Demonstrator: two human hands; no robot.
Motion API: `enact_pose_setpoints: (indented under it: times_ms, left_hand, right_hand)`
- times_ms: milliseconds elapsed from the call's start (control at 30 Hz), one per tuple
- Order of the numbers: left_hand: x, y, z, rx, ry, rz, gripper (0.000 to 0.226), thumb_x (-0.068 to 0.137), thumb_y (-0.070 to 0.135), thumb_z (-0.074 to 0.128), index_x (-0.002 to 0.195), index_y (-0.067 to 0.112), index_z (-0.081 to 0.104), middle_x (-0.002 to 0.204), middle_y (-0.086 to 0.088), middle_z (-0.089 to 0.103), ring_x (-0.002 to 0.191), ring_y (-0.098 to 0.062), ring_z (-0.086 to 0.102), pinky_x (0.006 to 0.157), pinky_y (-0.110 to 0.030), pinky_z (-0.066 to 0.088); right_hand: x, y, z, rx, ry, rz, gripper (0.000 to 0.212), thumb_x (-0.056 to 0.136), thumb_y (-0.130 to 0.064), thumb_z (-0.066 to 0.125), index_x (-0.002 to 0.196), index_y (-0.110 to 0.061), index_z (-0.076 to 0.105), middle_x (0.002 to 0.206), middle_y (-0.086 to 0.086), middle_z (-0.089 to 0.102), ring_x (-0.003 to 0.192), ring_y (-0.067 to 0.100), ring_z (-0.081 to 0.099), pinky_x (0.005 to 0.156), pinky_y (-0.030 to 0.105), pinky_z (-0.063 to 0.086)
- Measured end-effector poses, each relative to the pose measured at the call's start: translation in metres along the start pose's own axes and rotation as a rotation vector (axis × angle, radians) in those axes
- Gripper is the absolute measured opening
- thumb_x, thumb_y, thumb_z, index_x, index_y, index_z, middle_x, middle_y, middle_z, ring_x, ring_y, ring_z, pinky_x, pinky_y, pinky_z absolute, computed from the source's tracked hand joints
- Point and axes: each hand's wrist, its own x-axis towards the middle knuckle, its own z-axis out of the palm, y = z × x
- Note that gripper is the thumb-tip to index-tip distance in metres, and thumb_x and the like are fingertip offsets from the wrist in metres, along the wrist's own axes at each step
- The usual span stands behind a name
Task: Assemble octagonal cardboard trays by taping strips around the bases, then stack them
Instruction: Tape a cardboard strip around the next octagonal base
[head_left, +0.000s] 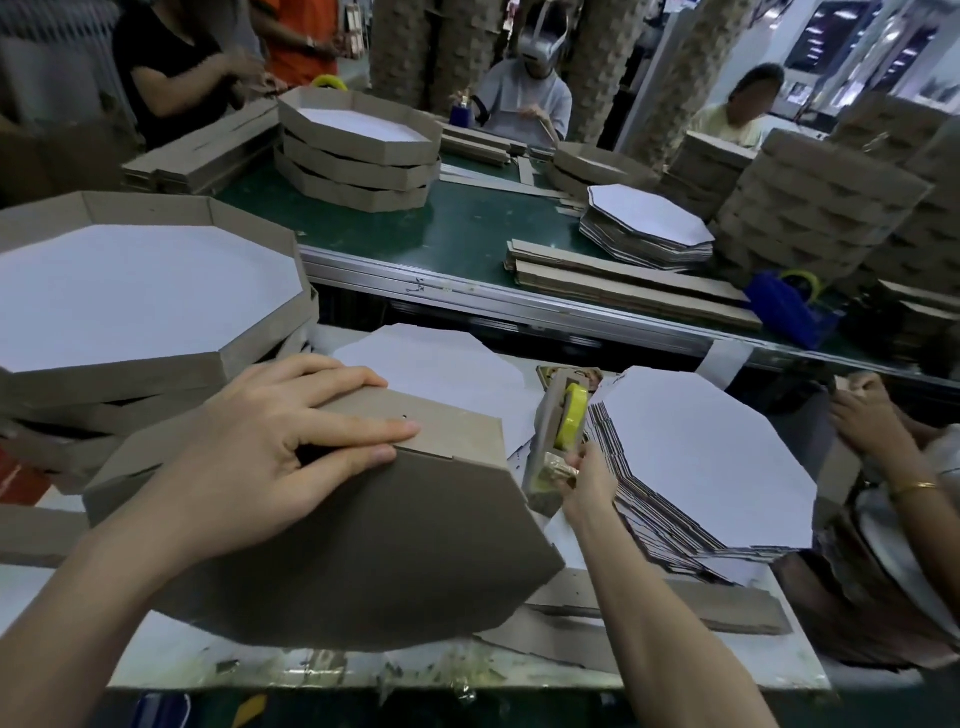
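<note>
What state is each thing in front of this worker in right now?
Left hand: flat, pressing the side strip.
Right hand: gripping the tape dispenser.
Tape dispenser: upright, yellow roll loaded.
Tray in work: underside up, tilted.
Finished trays: stacked, open side up.
Flat bases: piled, white side up.

The upturned tray is showing plain brown cardboard, matt and faintly fibrous. The stack of bases is showing smooth white paper faces over layered brown edges. The tape roll in the dispenser is gleaming glossy yellow. The bench is looking white, scuffed and flecked with tape scraps. Beyond it, the conveyor rail is shining as bare metal beside a matt green belt.
</note>
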Motion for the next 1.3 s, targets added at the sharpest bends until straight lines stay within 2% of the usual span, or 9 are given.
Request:
enact_pose_setpoints:
  times_ms: [100, 233, 333, 567, 700, 833, 967, 1133, 1300]
  left_hand:
    - [0.002, 0.001, 0.002, 0.001, 0.009, 0.011, 0.033, 0.083, 0.055, 0.046, 0.108, 0.049, 0.067, 0.122, 0.013, 0.063, 0.113, -0.007, 0.049, 0.090, -0.035, 0.039]
    - [0.003, 0.003, 0.002, -0.002, 0.012, 0.020, 0.034, 0.082, 0.055, 0.046, 0.107, 0.048, 0.067, 0.121, 0.012, 0.063, 0.113, -0.005, 0.047, 0.088, -0.032, 0.037]
    - [0.001, 0.004, 0.002, -0.009, 0.007, 0.003, 0.035, 0.082, 0.057, 0.045, 0.108, 0.048, 0.067, 0.123, 0.013, 0.062, 0.116, -0.006, 0.048, 0.090, -0.032, 0.037]
    - [-0.005, 0.001, 0.000, -0.034, 0.029, 0.002, 0.032, 0.083, 0.054, 0.049, 0.107, 0.047, 0.069, 0.122, 0.013, 0.064, 0.114, -0.011, 0.053, 0.095, -0.040, 0.043]
    - [-0.011, -0.002, -0.001, -0.048, 0.040, -0.009, 0.032, 0.083, 0.053, 0.049, 0.107, 0.046, 0.069, 0.123, 0.014, 0.063, 0.115, -0.012, 0.053, 0.095, -0.041, 0.043]
    - [-0.017, -0.011, -0.008, -0.048, 0.038, -0.042, 0.034, 0.084, 0.053, 0.047, 0.110, 0.046, 0.068, 0.123, 0.015, 0.061, 0.115, -0.012, 0.052, 0.094, -0.040, 0.043]
    - [-0.028, -0.019, -0.015, -0.070, 0.033, -0.095, 0.036, 0.084, 0.057, 0.046, 0.112, 0.048, 0.067, 0.125, 0.017, 0.060, 0.119, -0.010, 0.050, 0.098, -0.042, 0.043]
    - [-0.032, -0.020, -0.022, -0.034, 0.037, -0.054, 0.034, 0.082, 0.051, 0.052, 0.104, 0.038, 0.074, 0.121, 0.015, 0.064, 0.117, -0.004, 0.053, 0.104, -0.034, 0.036]
    - [-0.025, -0.024, -0.022, 0.014, -0.021, -0.006, 0.017, 0.087, 0.037, 0.062, 0.101, 0.029, 0.067, 0.121, 0.016, 0.063, 0.119, -0.001, 0.049, 0.102, -0.027, 0.033]
  right_hand:
    - [0.025, 0.035, -0.016, 0.037, 0.063, -0.053, 0.012, 0.088, -0.012, 0.062, 0.078, -0.006, 0.062, 0.086, 0.008, 0.062, 0.066, 0.010, 0.059, 0.051, 0.021, 0.049]
    - [0.040, 0.064, -0.042, -0.130, -0.057, -0.148, 0.011, 0.085, -0.003, 0.065, 0.075, -0.002, 0.062, 0.080, 0.011, 0.060, 0.078, 0.017, 0.055, 0.085, 0.038, 0.053]
    - [0.041, 0.065, -0.048, -0.249, -0.066, -0.222, 0.015, 0.087, -0.004, 0.067, 0.073, -0.003, 0.066, 0.074, 0.005, 0.059, 0.075, 0.015, 0.051, 0.078, 0.033, 0.042]
    - [0.057, 0.068, -0.066, -0.350, -0.044, -0.229, 0.016, 0.090, -0.003, 0.067, 0.093, 0.012, 0.068, 0.093, 0.007, 0.067, 0.091, 0.019, 0.060, 0.087, 0.030, 0.045]
    - [0.042, 0.058, -0.062, -0.453, -0.123, -0.185, 0.011, 0.090, -0.005, 0.067, 0.097, 0.003, 0.071, 0.080, 0.014, 0.069, 0.074, 0.019, 0.062, 0.073, 0.031, 0.053]
    - [-0.001, 0.017, -0.019, -0.524, -0.250, -0.347, 0.014, 0.089, -0.009, 0.070, 0.103, -0.009, 0.073, 0.078, 0.011, 0.070, 0.055, 0.010, 0.058, 0.054, 0.021, 0.052]
    - [-0.066, -0.022, 0.025, -0.478, -0.467, -0.445, 0.063, 0.089, -0.012, 0.071, 0.137, -0.040, 0.042, 0.085, 0.010, 0.075, 0.051, 0.012, 0.047, 0.044, 0.019, 0.045]
    - [-0.156, -0.049, 0.053, -0.157, -0.719, -0.259, 0.017, 0.089, 0.000, 0.062, 0.100, -0.012, 0.066, 0.107, 0.015, 0.074, 0.038, 0.007, 0.028, 0.039, 0.017, 0.037]
    - [-0.224, -0.043, 0.059, 0.012, -0.818, -0.101, 0.030, 0.090, 0.013, 0.036, 0.086, -0.004, 0.061, 0.110, 0.017, 0.073, 0.033, 0.002, 0.022, 0.034, 0.012, 0.028]
